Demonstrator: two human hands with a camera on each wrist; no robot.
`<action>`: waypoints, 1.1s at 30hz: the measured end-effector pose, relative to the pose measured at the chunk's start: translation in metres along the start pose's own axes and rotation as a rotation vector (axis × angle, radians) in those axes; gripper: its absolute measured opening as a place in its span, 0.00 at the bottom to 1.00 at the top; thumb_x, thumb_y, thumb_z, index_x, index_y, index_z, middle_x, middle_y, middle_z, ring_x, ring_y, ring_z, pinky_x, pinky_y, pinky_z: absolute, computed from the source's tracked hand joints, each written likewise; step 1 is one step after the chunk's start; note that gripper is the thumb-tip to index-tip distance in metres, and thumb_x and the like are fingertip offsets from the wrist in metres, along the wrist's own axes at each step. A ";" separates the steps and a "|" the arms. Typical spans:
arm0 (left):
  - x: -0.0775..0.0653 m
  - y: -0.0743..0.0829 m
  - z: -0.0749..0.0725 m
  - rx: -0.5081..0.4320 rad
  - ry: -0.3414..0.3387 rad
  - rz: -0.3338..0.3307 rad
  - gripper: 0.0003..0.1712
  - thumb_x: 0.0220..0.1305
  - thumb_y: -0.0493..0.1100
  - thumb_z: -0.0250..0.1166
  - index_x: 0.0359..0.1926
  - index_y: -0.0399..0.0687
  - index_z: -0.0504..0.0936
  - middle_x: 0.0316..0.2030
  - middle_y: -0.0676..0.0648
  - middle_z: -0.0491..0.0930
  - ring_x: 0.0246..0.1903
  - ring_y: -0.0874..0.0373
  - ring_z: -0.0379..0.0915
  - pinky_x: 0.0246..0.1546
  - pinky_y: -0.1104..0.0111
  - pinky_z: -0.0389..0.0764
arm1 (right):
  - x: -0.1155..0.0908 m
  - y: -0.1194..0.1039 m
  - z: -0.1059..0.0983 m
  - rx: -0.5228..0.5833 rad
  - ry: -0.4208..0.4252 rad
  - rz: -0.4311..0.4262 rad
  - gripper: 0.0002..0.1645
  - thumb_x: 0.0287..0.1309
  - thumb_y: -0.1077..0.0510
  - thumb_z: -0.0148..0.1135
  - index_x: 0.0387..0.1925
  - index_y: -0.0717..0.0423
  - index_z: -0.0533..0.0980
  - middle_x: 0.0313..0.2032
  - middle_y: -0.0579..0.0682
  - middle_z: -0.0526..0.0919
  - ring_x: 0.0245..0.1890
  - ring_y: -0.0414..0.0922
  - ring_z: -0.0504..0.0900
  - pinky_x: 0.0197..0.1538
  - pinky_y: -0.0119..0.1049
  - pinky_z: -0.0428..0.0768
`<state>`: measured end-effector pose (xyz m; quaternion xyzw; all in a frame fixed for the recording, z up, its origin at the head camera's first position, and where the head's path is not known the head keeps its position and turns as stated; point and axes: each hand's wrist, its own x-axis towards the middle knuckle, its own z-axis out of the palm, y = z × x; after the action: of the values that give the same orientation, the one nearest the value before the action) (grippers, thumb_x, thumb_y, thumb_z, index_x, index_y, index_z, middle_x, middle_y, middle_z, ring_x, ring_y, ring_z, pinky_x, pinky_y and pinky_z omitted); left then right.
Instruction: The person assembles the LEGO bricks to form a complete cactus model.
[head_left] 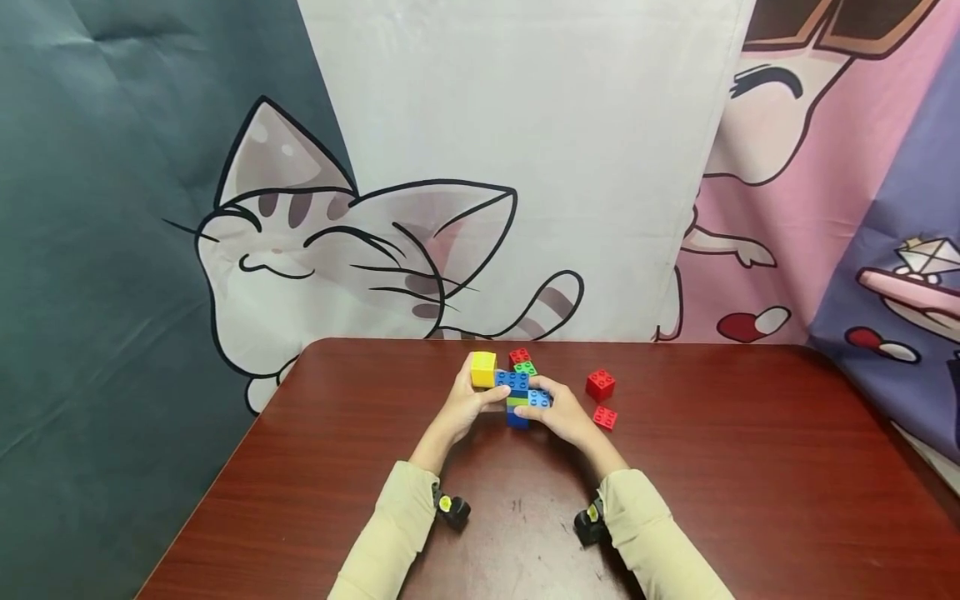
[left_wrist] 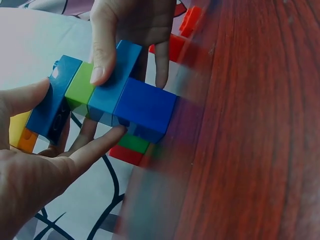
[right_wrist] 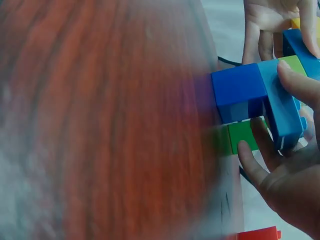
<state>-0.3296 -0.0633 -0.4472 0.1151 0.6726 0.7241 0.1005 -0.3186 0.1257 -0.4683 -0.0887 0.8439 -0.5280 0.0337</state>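
Observation:
Both hands hold a stack of toy building bricks over the table. My left hand (head_left: pixel 459 410) grips its upper end, thumb against the blue top brick (left_wrist: pixel 56 100) and a finger reaching down to the dark blue bottom brick (left_wrist: pixel 146 107). A yellow brick (head_left: pixel 483 369) sits at the left end of the top brick. My right hand (head_left: pixel 567 414) pinches the lighter blue brick (right_wrist: pixel 281 107), its thumb on that brick's side. Between the two wider blue bricks is a lime green brick (left_wrist: pixel 80 89).
Behind the stack are a green brick (head_left: pixel 527 367) and a red brick (head_left: pixel 519 357). To the right lie a taller red brick (head_left: pixel 600 384) and a flatter red brick (head_left: pixel 605 418). The brown table (head_left: pixel 750 467) ends at a cartoon-printed cloth backdrop (head_left: pixel 600 167).

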 end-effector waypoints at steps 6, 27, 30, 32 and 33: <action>-0.001 0.001 0.001 -0.003 0.003 0.006 0.33 0.61 0.29 0.63 0.63 0.40 0.58 0.40 0.46 0.71 0.38 0.60 0.78 0.49 0.46 0.81 | -0.009 -0.001 -0.014 0.041 -0.021 -0.041 0.31 0.57 0.54 0.67 0.60 0.60 0.72 0.60 0.62 0.77 0.55 0.57 0.78 0.60 0.51 0.78; -0.001 0.001 0.001 0.030 0.046 0.010 0.32 0.61 0.30 0.64 0.62 0.44 0.60 0.40 0.45 0.70 0.36 0.59 0.78 0.47 0.48 0.83 | -0.035 0.019 -0.066 -0.313 0.162 -0.134 0.25 0.53 0.58 0.71 0.51 0.66 0.78 0.48 0.62 0.85 0.48 0.57 0.83 0.54 0.54 0.79; -0.002 0.001 0.002 0.029 0.049 0.006 0.32 0.61 0.30 0.64 0.62 0.45 0.60 0.40 0.45 0.70 0.36 0.59 0.78 0.47 0.48 0.83 | -0.037 0.024 -0.070 -0.279 0.168 -0.111 0.25 0.53 0.58 0.71 0.51 0.66 0.78 0.48 0.63 0.84 0.48 0.57 0.83 0.53 0.53 0.80; -0.002 0.001 0.003 0.033 0.051 0.004 0.32 0.61 0.30 0.64 0.62 0.46 0.60 0.41 0.45 0.71 0.36 0.59 0.78 0.47 0.48 0.83 | -0.039 0.028 -0.073 -0.259 0.166 -0.089 0.26 0.54 0.58 0.71 0.52 0.67 0.77 0.49 0.64 0.83 0.48 0.58 0.84 0.54 0.53 0.80; -0.002 0.001 0.003 0.036 0.050 0.004 0.32 0.61 0.30 0.64 0.62 0.46 0.60 0.41 0.44 0.71 0.36 0.59 0.78 0.47 0.48 0.83 | -0.040 0.029 -0.074 -0.252 0.167 -0.079 0.26 0.54 0.58 0.71 0.52 0.67 0.77 0.50 0.65 0.83 0.48 0.58 0.84 0.54 0.53 0.80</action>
<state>-0.3268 -0.0615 -0.4462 0.1002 0.6875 0.7148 0.0801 -0.2938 0.2112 -0.4632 -0.0811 0.8992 -0.4245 -0.0687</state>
